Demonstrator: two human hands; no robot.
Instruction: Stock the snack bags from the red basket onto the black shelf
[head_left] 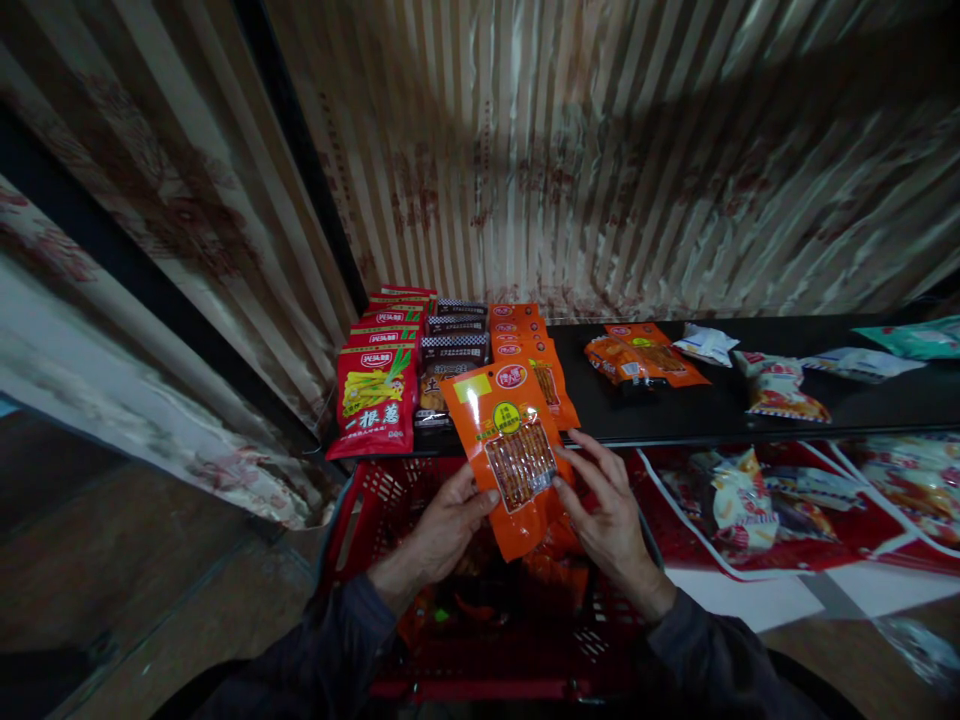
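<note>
Two dark sleeves (356, 640) are framing the near edge, leading out to bare hands that are meeting at one orange packet (517, 425). The left hand (439, 530) is gripping its near left edge, thumb lying on the front and fingers curling behind. The right hand (611, 515) is bringing its fingers against the right edge; they are spreading loosely, and I cannot tell whether they are pinching it.

The packet itself is lying between the hands, mostly far of the left thumb and left of the right fingers. Its long axis is running from far left to near right, its printed face turning up toward the camera. Neither hand is standing nearer, since both are touching it.

Below, a red basket (487, 690) is sitting under the hands, holding darker goods. Beyond the packet's top end, a row of orange packets (551, 370) is standing on the black shelf (581, 410), far and slightly right. Dark packets (454, 350) are standing left of that row, and red packets (375, 395) are filling the shelf's left end.
</note>
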